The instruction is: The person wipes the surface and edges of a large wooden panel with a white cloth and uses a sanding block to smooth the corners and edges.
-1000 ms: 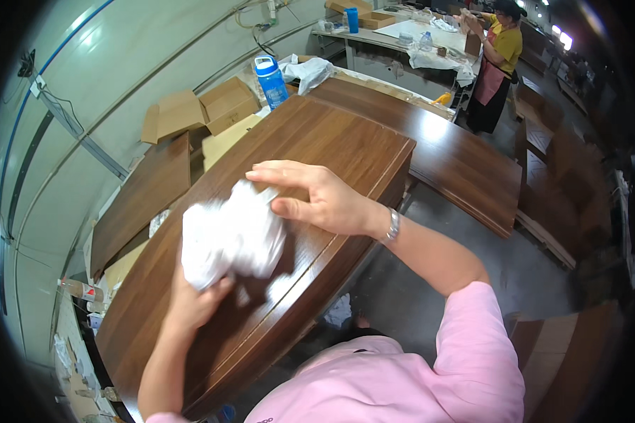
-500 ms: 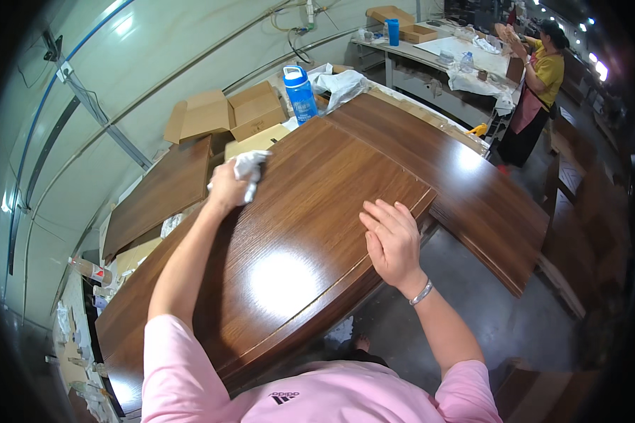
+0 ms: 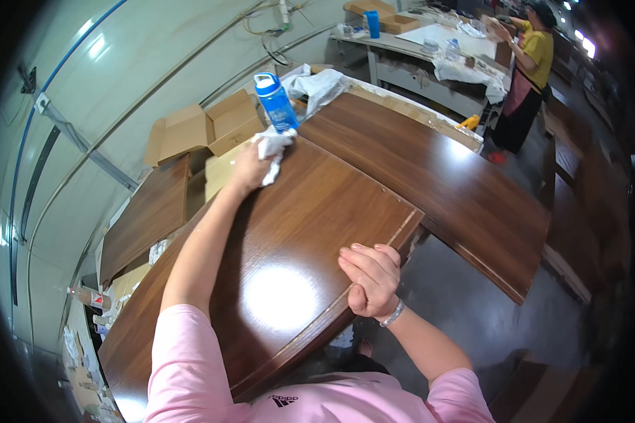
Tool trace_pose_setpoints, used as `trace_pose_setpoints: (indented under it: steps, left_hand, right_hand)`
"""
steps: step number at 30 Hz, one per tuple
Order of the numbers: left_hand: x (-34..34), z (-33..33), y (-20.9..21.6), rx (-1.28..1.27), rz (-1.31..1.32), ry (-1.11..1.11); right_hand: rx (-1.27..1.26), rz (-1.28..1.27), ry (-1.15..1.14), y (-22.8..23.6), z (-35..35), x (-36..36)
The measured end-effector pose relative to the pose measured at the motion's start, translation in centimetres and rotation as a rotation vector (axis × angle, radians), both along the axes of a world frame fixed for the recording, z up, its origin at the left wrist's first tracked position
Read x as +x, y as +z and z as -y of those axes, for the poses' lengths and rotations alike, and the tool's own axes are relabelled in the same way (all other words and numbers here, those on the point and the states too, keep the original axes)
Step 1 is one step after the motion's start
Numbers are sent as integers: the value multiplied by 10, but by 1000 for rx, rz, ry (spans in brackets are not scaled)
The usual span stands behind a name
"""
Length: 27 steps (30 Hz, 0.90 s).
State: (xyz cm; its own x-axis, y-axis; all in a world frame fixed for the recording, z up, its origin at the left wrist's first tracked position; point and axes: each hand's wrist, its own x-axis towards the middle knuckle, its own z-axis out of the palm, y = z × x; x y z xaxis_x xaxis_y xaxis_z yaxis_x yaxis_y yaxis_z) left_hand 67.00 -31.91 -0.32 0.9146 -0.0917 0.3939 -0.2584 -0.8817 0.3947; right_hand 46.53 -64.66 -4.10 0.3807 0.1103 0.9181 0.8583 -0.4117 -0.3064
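My left hand (image 3: pixel 250 169) is closed around a white cloth (image 3: pixel 273 151), which it presses on the far left edge of a glossy brown wooden panel (image 3: pixel 317 211). That hand is close to a blue water bottle (image 3: pixel 276 104) standing behind the panel. My right hand (image 3: pixel 374 278), with a silver bracelet (image 3: pixel 393 313) at the wrist, is at the near right edge of the same panel. Its fingers are stretched out and lie together, with nothing seen in them. A second brown panel (image 3: pixel 430 183) lies against the far side of the first.
Open cardboard boxes (image 3: pixel 180 137) and another brown board (image 3: pixel 144 218) are at the left by the wall. A plastic bottle (image 3: pixel 92 297) lies at the far left. At the back right a co-worker in a yellow top (image 3: pixel 536 60) stands by a cluttered table (image 3: pixel 402 60).
My left hand has moved the cloth farther away along the panel's left edge, toward the blue bottle. My right hand has shifted nearer to me and slightly left.
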Motion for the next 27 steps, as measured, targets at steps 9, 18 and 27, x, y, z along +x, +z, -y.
trace_pose_setpoints:
  steps: [9, 18, 27]
  left_hand:
    - [-38, 35, 12, 421, 391, 135]
    - [-176, 30, 29, 304, 146, -48]
    - [-387, -26, 104, 406, -126, 121]
  right_hand:
    - [-45, -94, 126, -6, 19, -29]
    - [-84, -102, -18, 7, 27, -61]
    - [421, -997, 5, 13, -15, -72]
